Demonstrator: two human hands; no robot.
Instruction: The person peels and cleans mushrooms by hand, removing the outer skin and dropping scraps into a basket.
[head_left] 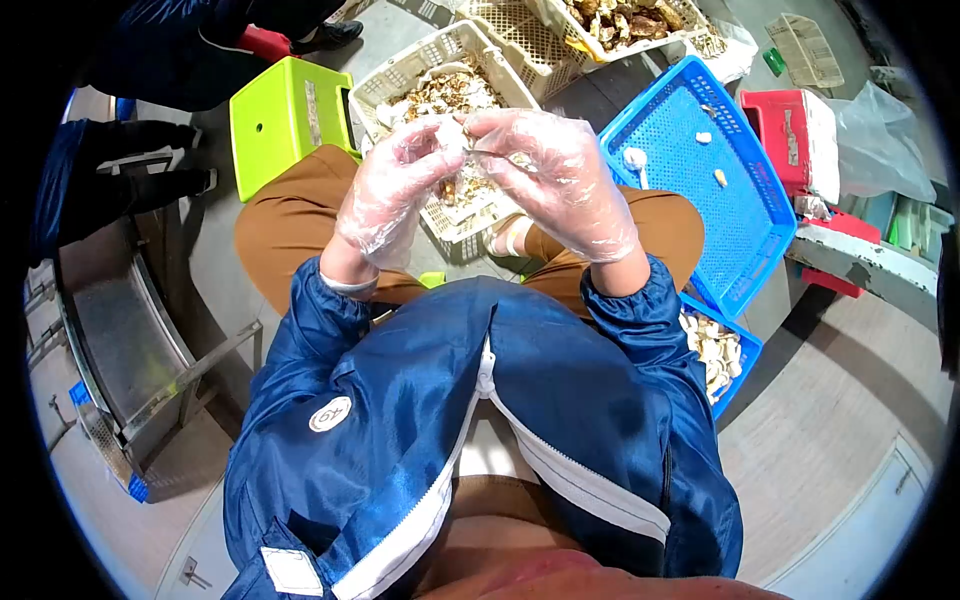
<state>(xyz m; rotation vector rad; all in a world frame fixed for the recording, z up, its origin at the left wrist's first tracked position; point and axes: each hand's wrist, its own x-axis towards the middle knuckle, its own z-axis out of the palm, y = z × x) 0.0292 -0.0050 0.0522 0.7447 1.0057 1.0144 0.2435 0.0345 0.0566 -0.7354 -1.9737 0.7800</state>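
Note:
Both of my hands wear clear plastic gloves and meet over a white crate (375, 83) of pale and brown scraps. My left hand (398, 185) is closed on a small whitish piece (450, 133) that looks like mushroom. Close against it, my right hand (560, 180) is closed around a thin, dark, blade-like tool (488, 153), mostly hidden by the fingers. A blue perforated basket (665, 130) lies to the right, holding a few pale pieces and a white spoon-shaped item (635, 160).
Another blue basket (748, 350) with many pale pieces sits below the first. At the back, a crate (590, 45) holds brown mushroom-like pieces. A green stool (262, 125) stands left, a red stool (775, 135) right. Another person's dark-clothed legs (130, 140) are at left.

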